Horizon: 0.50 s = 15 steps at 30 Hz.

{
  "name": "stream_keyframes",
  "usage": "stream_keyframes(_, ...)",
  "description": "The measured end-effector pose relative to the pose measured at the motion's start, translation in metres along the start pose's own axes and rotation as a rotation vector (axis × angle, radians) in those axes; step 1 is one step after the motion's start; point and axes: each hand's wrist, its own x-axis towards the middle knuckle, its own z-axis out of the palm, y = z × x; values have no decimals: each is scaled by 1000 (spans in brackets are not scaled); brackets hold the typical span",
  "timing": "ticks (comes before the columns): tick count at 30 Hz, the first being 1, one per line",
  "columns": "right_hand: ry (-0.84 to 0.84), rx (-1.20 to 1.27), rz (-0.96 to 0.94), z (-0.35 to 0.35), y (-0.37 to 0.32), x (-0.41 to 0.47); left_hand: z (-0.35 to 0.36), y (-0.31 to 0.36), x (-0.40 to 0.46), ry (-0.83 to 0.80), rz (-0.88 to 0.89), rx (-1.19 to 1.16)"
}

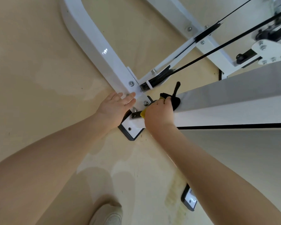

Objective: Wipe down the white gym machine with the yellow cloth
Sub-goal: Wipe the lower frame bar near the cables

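The white gym machine (94, 46) stands on a beige floor, its curved base tube running from the top left down to a bolted joint at the centre. My left hand (116, 105) lies flat with straight fingers on the end of that tube by the bolts. My right hand (158, 112) grips the yellow cloth (143, 113) and presses it against the foot of the white upright post (234, 101). Only a small yellow edge of the cloth shows under my fingers. A black knob and lever (175, 96) sit just beyond my right hand.
Black cables (217, 51) and a pulley (162, 77) run up to the right over the white frame. A white foot plate with a black rubber pad (131, 129) lies under the joint, another (189, 198) nearer me. My shoe (109, 216) stands at the bottom centre.
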Motion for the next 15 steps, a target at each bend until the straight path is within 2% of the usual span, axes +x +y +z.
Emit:
stream_keyframes(2, -64, 48, 22, -5, 12, -2, -8, 3, -1, -27, -1, -21)
stream_keyframes(4, -54, 41, 63, -9, 34, -16, -22, 10, -3, -45, 22, -98)
stream_keyframes(6, -26, 27, 88, -17, 58, -37, -39, 20, -6, -3, 72, -302)
stream_keyframes(10, -7, 71, 136, -39, 107, -86, -70, 55, -24, 161, 225, -887)
stream_keyframes(13, 42, 77, 194, -60, 149, -128, -84, 82, -37, 176, 263, -1043)
stream_keyframes(15, 77, 86, 246, -66, 169, -149, -92, 92, -40, 157, 171, -1107)
